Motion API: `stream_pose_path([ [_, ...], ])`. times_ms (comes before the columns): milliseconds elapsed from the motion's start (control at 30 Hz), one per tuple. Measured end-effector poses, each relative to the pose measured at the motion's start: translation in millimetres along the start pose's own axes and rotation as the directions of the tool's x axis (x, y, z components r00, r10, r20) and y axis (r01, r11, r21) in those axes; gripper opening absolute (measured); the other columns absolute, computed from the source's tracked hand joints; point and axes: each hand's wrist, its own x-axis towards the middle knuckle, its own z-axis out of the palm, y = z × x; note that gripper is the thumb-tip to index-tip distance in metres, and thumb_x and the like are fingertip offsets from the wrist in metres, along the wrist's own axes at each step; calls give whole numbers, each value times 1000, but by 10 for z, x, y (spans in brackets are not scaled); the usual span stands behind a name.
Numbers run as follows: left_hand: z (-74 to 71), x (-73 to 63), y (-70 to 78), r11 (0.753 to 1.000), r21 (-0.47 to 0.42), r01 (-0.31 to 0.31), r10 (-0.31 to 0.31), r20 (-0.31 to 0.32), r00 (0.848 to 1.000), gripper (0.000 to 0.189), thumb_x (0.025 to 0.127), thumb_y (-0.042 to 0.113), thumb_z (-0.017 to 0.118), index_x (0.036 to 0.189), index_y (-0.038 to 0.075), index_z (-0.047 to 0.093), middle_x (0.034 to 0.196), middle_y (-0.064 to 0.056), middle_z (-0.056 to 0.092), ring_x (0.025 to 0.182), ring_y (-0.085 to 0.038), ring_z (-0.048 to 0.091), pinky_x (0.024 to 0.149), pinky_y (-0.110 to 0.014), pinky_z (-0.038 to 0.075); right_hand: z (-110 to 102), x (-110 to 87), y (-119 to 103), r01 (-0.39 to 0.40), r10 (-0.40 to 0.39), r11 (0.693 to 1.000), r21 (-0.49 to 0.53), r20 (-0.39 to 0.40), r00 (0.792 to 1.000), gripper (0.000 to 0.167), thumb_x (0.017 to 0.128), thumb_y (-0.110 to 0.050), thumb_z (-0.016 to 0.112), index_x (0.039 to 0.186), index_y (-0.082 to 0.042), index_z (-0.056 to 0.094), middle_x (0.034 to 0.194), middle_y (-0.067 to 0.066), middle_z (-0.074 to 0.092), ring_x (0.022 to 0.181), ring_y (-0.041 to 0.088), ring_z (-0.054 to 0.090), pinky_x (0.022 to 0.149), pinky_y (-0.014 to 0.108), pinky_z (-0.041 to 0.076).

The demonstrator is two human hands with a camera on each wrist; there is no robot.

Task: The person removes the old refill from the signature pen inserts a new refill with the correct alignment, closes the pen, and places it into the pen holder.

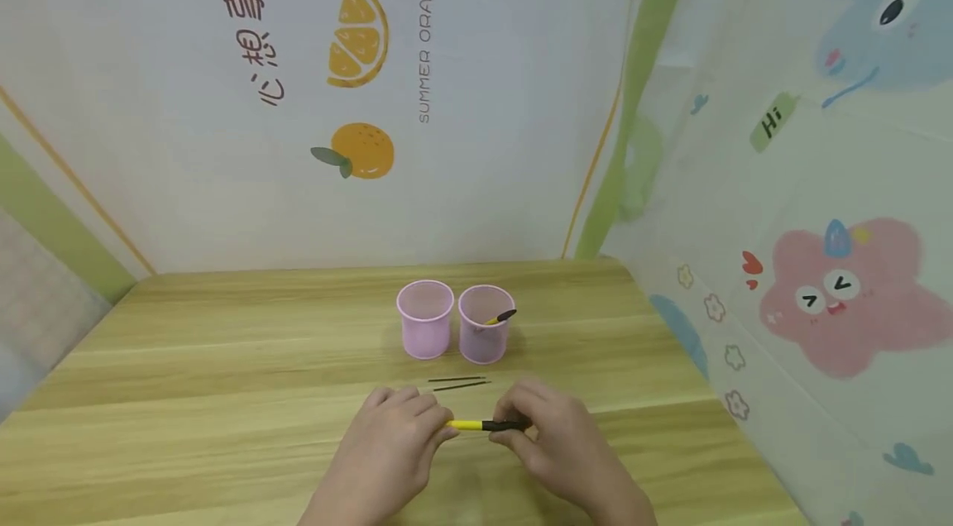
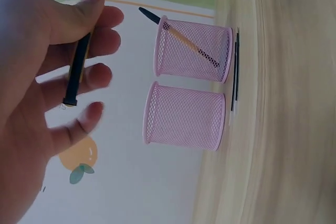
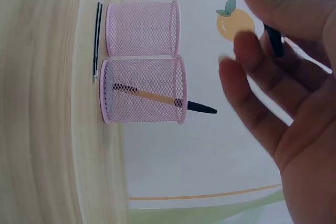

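A pen [image 1: 466,425] with a yellow barrel and black ends lies level between both hands, above the table. My left hand [image 1: 396,443] pinches one end between thumb and fingers; in the left wrist view the black end of the pen [image 2: 79,69] runs across the palm side. The black capped end is pinched by my right hand [image 1: 554,443]. Beyond the hands, two thin dark refills [image 1: 459,385] lie side by side on the table. Behind them stand two pink mesh pen cups, the left cup [image 1: 426,336] and the right cup [image 1: 484,344]. Another yellow-and-black pen [image 3: 157,97] leans inside the right cup.
The wooden table [image 1: 223,361] reaches back to a white cloth [image 1: 491,179] printed with oranges. On the right side hangs a second cloth [image 1: 819,179] with cartoon figures.
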Motion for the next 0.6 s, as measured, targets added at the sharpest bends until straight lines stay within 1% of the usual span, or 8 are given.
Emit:
stream_pose_path([
  [100, 1, 17, -16, 999, -13, -31, 31, -37, 999, 11, 85, 30, 84, 84, 23, 75, 78, 17, 69, 73, -6, 56, 73, -28, 47, -11, -6, 8, 0, 0, 999, 48, -1, 1000, 27, 81, -3, 90, 91, -16, 68, 89, -10, 66, 79, -5, 62, 72, 10, 54],
  [167, -16, 23, -13, 999, -18, -36, 35, -53, 998, 12, 84, 30, 84, 83, 23, 75, 77, 17, 69, 72, -5, 55, 74, -28, 48, -22, 0, 11, 6, -6, 998, 55, -5, 1000, 26, 80, -3, 90, 90, -16, 70, 88, -9, 66, 77, -5, 60, 70, 10, 53],
  [233, -24, 26, -8, 999, -17, -39, 38, -58, 998, 12, 84, 29, 84, 81, 23, 74, 76, 17, 69, 72, -5, 54, 74, -28, 47, -32, 2, 18, 22, -22, 999, 42, -15, 1000, 25, 80, -4, 91, 90, -16, 71, 87, -10, 67, 75, -5, 58, 68, 9, 51],
  [300, -34, 32, 0, 999, -8, -39, 38, -57, 998, 13, 84, 29, 84, 80, 23, 73, 76, 17, 69, 72, -5, 54, 74, -28, 47, -35, 0, 27, 59, -58, 998, 15, -27, 998, 24, 79, -5, 92, 89, -15, 73, 86, -10, 67, 74, -5, 56, 67, 7, 49],
  [433, -54, 41, 5, 999, 14, -42, 43, -53, 998, 15, 83, 27, 85, 77, 23, 72, 73, 16, 67, 71, -5, 56, 73, -28, 47, -16, -12, 39, 111, -111, 994, 1, -25, 994, 23, 79, -6, 91, 91, -15, 73, 87, -9, 68, 76, -4, 57, 68, 7, 49],
  [600, -46, 38, -19, 999, 10, -47, 47, -70, 996, 13, 82, 26, 85, 78, 21, 74, 72, 15, 67, 71, -5, 57, 74, -28, 47, -4, -15, 49, 92, -92, 995, 29, 6, 996, 15, 86, -8, 86, 92, -16, 75, 86, -9, 67, 76, -6, 54, 65, 8, 48],
])
